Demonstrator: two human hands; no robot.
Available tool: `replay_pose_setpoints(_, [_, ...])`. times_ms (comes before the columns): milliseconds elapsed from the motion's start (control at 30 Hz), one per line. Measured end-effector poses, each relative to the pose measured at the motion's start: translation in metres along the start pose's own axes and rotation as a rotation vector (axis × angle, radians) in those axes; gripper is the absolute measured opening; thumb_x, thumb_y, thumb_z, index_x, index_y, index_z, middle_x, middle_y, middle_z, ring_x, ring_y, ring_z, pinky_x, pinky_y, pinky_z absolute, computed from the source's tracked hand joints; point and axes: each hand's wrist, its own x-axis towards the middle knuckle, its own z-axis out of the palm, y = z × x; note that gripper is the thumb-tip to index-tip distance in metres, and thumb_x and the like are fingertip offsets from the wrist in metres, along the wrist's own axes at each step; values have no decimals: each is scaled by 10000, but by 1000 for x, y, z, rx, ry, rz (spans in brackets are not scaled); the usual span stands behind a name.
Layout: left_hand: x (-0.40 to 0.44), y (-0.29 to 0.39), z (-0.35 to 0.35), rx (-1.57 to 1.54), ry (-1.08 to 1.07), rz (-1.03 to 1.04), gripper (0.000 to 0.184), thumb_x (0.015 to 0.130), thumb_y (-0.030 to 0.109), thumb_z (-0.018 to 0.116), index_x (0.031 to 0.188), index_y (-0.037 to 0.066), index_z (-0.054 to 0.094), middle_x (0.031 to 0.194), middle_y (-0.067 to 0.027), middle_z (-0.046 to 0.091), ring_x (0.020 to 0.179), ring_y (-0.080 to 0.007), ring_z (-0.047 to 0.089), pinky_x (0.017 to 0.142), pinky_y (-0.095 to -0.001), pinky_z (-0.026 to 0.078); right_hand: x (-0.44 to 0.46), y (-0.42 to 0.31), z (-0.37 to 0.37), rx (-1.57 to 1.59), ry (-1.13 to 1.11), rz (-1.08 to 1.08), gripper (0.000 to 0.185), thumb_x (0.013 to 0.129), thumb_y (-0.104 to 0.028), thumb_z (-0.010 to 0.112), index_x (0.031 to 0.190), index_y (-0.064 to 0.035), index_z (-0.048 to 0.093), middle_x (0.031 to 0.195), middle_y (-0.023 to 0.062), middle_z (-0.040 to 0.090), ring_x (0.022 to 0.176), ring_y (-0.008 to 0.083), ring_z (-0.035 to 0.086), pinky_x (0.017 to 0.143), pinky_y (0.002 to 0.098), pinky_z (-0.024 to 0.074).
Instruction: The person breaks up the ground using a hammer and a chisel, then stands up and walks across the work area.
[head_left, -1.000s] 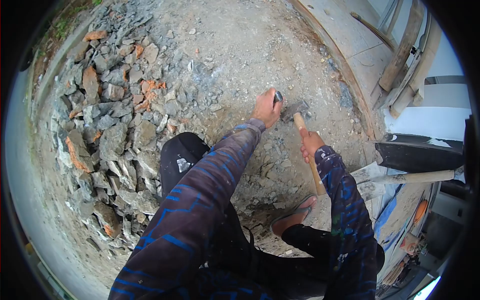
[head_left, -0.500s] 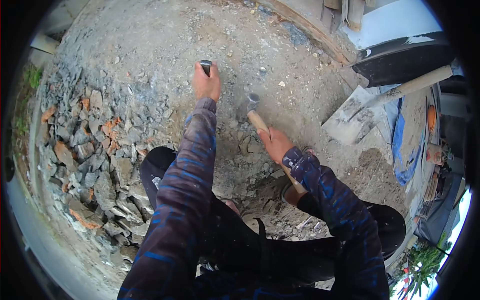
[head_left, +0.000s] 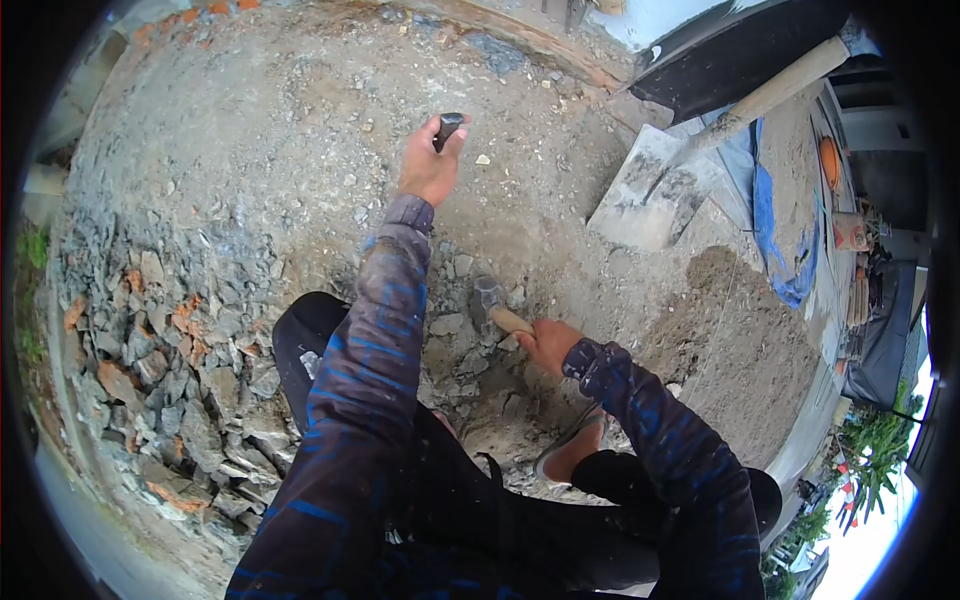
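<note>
My left hand [head_left: 430, 168] is closed around an upright chisel [head_left: 450, 128]. Only its dark, blunt top end shows above my fingers; the lower part is hidden by the hand. In my right hand [head_left: 552, 346] is a hammer, gripped by its pale wooden handle [head_left: 511, 321]. The grey metal hammer head [head_left: 488, 294] hangs low, close over broken ground between my knees and apart from the chisel. Around it lie loose lumps of broken concrete [head_left: 446, 324].
A heap of concrete and brick rubble [head_left: 185, 370] lies to my left. At the right a shovel [head_left: 650, 190] rests near a black tub [head_left: 740, 60] and a blue sheet [head_left: 775, 235]. My sandalled foot [head_left: 577, 450] is below the right hand. Brown soil [head_left: 735, 340] lies beyond it.
The hammer has dropped lower and nearer to me, its handle now foreshortened. My left hand with the chisel has shifted right in view. The whole view has turned, moving the shovel leftward.
</note>
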Motion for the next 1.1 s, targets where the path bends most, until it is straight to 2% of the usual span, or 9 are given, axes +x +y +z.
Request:
replay_pose_setpoints(200, [-16, -6, 53, -266, -157, -285, 201, 948, 138, 538, 1139, 80, 556, 917, -24, 583, 819, -127, 619, 691, -275, 477, -9, 15, 11, 135, 1, 13, 505, 960, -447, 452, 995, 21, 641, 890, 248, 661, 900, 422, 631, 804, 482, 488])
replay_pose_setpoints(300, [-22, 7, 70, -335, -180, -417, 209, 940, 56, 472, 1144, 33, 433, 967, -51, 502, 825, -164, 604, 785, -342, 503, -10, 33, 25, 181, 88, -32, 490, 962, -442, 453, 993, 9, 642, 880, 244, 660, 892, 421, 631, 783, 484, 485])
replay_pose_setpoints(400, [-26, -1, 95, -236, -332, -506, 290, 965, 97, 476, 1225, 101, 348, 1010, -38, 503, 984, -189, 635, 706, -295, 487, -15, 69, 48, 311, 194, -159, 516, 961, -467, 451, 990, 13, 636, 843, 225, 655, 850, 385, 649, 749, 468, 487])
replay_pose_setpoints(467, [-31, -28, 113, -131, -538, -132, 317, 969, 124, 470, 1249, 108, 323, 1027, -43, 499, 1009, -176, 621, 736, -315, 481, -34, 86, 41, 591, -35, 1, 569, 950, -507, 453, 931, 29, 643, 763, 199, 643, 765, 347, 660, 706, 455, 489])
replay_pose_setpoints(600, [-45, -11, 149, -17, -698, -109, 356, 949, 196, 529, 1242, 80, 363, 1021, -51, 520, 974, -159, 612, 786, -326, 469, -59, 132, 45, 562, -73, 172, 617, 936, -542, 449, 857, 35, 654, 662, 172, 618, 681, 322, 661, 666, 448, 497])
replay_pose_setpoints(700, [-55, -6, 176, 200, -772, 62, 408, 902, 250, 615, 1203, 41, 435, 983, -59, 561, 927, -150, 593, 817, -322, 463, -65, 164, 65, 499, -98, 241, 627, 929, -543, 453, 784, 32, 657, 617, 175, 617, 639, 335, 663, 635, 460, 500])
replay_pose_setpoints(933, [-89, -9, 202, 130, -776, -32, 459, 848, 205, 676, 1235, 22, 509, 925, -121, 629, 871, -227, 617, 812, -374, 484, -55, 168, 71, 396, -65, 148, 602, 929, -518, 458, 788, 28, 668, 655, 202, 641, 677, 365, 669, 661, 472, 509])
replay_pose_setpoints(1000, [-107, -4, 207, 184, -787, 150, 450, 854, 176, 667, 1247, 11, 522, 999, -156, 625, 917, -285, 618, 845, -389, 483, -47, 174, 72, 314, -39, 81, 605, 931, -527, 451, 809, 23, 671, 675, 215, 644, 710, 384, 666, 691, 480, 504])
replay_pose_setpoints(1100, [-143, 13, 212, 337, -830, 211, 393, 873, 177, 632, 1237, 60, 542, 1126, -156, 586, 1012, -356, 585, 868, -416, 479, -43, 187, 60, 248, -103, -58, 624, 951, -544, 400, 887, 18, 665, 721, 225, 650, 776, 397, 661, 744, 482, 493])
